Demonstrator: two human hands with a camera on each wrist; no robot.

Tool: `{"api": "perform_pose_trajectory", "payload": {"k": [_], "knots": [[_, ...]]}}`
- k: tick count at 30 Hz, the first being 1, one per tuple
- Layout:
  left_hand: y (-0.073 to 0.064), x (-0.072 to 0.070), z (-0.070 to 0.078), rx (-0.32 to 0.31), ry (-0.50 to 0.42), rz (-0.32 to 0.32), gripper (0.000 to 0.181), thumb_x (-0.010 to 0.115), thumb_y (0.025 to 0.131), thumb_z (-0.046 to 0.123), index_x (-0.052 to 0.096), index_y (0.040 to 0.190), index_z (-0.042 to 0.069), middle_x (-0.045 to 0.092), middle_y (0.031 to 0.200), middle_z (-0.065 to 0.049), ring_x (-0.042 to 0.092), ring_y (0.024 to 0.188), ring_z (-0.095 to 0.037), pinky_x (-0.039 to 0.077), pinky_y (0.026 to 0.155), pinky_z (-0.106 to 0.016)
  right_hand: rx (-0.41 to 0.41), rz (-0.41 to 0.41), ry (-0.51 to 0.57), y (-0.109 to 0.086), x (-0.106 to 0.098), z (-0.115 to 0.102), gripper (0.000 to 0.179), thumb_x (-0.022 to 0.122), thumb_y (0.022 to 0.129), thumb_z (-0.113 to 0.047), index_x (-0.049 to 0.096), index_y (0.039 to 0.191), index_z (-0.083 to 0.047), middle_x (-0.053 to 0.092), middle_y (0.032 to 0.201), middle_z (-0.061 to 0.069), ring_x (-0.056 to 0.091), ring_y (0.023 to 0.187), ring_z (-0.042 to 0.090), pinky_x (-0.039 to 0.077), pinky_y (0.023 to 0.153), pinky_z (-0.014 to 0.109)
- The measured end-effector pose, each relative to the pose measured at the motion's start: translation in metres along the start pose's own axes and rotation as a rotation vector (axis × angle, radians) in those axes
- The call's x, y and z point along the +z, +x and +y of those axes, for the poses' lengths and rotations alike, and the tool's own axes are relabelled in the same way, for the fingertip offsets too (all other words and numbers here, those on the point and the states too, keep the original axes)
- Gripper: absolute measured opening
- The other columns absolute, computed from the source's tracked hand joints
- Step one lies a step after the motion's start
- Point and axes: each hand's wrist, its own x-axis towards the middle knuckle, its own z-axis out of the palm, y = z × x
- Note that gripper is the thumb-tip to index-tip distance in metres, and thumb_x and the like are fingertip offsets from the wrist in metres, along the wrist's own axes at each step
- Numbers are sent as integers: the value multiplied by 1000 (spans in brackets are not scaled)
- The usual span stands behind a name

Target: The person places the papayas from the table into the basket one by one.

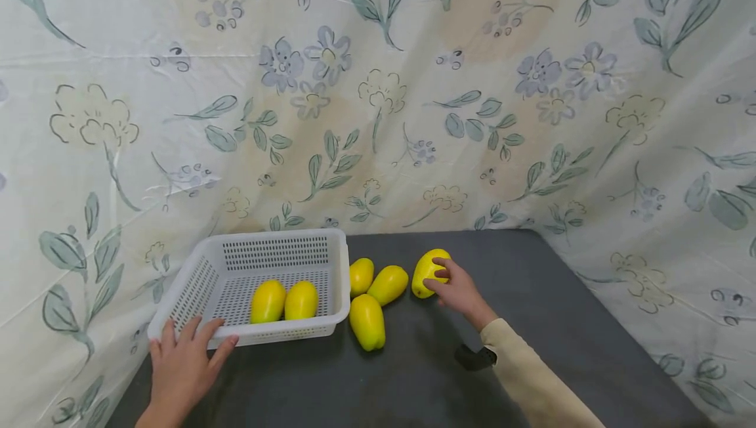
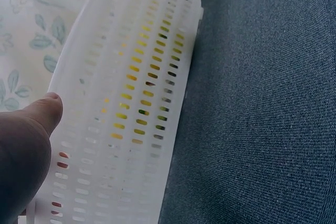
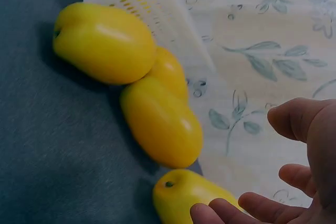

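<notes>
My left hand [image 1: 186, 365] holds the near-left corner of a white plastic basket [image 1: 339, 283], fingers over the rim. In the left wrist view the thumb [image 2: 44, 111] lies at the rim, and bits of finger show through the slots of the basket wall [image 2: 105, 145]. Two yellow mangoes [image 1: 268, 301] lie inside. My right hand [image 1: 463, 291] is at a single mango [image 1: 424, 274] on the right, thumb and fingers spread apart. In the right wrist view the fingers overlap that mango [image 3: 184, 195] without closing round it.
Between the basket and my right hand, three more mangoes [image 1: 367, 323] lie grouped on the dark grey table [image 1: 413, 375], close to the basket's right side. A floral curtain [image 1: 378, 119] hangs behind the table and along both sides.
</notes>
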Motion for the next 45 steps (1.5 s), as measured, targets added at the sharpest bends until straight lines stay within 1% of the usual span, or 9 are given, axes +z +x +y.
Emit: {"api": "perform_pose_trajectory", "payload": {"k": [4, 9, 13, 22, 29, 35, 40, 42, 45], "knots": [[0, -1, 0, 16, -3, 10, 61, 70, 92, 45, 61, 134, 1, 42, 145, -38, 15, 140, -66, 8, 111, -82, 16, 15, 1, -2, 3, 14, 61, 66, 99, -23, 43, 152, -5, 53, 144, 30, 66, 114, 41, 62, 74, 39], [-1, -2, -1, 30, -11, 24, 60, 70, 92, 45, 61, 132, 2, 43, 144, -38, 16, 139, -67, 9, 110, -82, 31, 18, 13, -5, 7, 22, 58, 66, 99, -22, 45, 150, -4, 55, 142, 30, 67, 112, 40, 62, 73, 39], [0, -1, -1, 16, -7, 11, 61, 70, 92, 45, 61, 133, 2, 41, 145, -38, 14, 140, -66, 8, 111, -82, 46, 21, 14, -7, 9, 24, 57, 66, 99, -23, 46, 149, -4, 55, 141, 30, 67, 108, 38, 62, 73, 40], [0, -1, -1, 14, -2, -7, 61, 70, 92, 45, 60, 135, 3, 41, 146, -38, 13, 140, -66, 7, 111, -82, 66, 16, 11, -8, 12, 26, 57, 66, 99, -24, 46, 150, -6, 56, 141, 29, 65, 112, 39, 62, 76, 44], [-2, -1, -1, 33, -6, 26, 60, 71, 91, 44, 61, 133, 2, 43, 144, -38, 16, 138, -66, 10, 110, -82, 75, 11, 2, -8, 12, 26, 58, 65, 99, -25, 45, 150, -6, 56, 141, 27, 65, 112, 38, 62, 75, 41], [-2, -2, -1, 46, -7, 35, 59, 71, 92, 44, 61, 132, 2, 43, 144, -38, 17, 137, -66, 11, 108, -82, 73, 3, 7, -8, 14, 24, 58, 66, 99, -24, 45, 151, -8, 56, 141, 27, 65, 112, 37, 61, 75, 41], [-3, -2, -3, 66, -14, 42, 58, 70, 92, 43, 62, 132, 2, 44, 143, -39, 18, 137, -68, 12, 106, -83, 57, -22, 9, -7, 26, 20, 59, 67, 98, -25, 45, 151, -8, 57, 140, 26, 66, 111, 36, 61, 75, 41], [-3, -2, -3, 66, -10, 40, 58, 70, 93, 44, 62, 132, 2, 44, 143, -39, 18, 136, -68, 12, 105, -83, 45, -44, 15, -7, 33, 17, 61, 68, 98, -26, 46, 151, -8, 56, 142, 27, 67, 109, 35, 60, 75, 41], [-3, -1, -2, 57, 2, 30, 59, 69, 93, 46, 62, 133, 2, 44, 143, -39, 19, 137, -68, 12, 106, -83, 18, -84, 22, -7, 49, 13, 62, 69, 97, -29, 47, 151, -10, 56, 142, 25, 68, 104, 31, 59, 72, 39]]}}
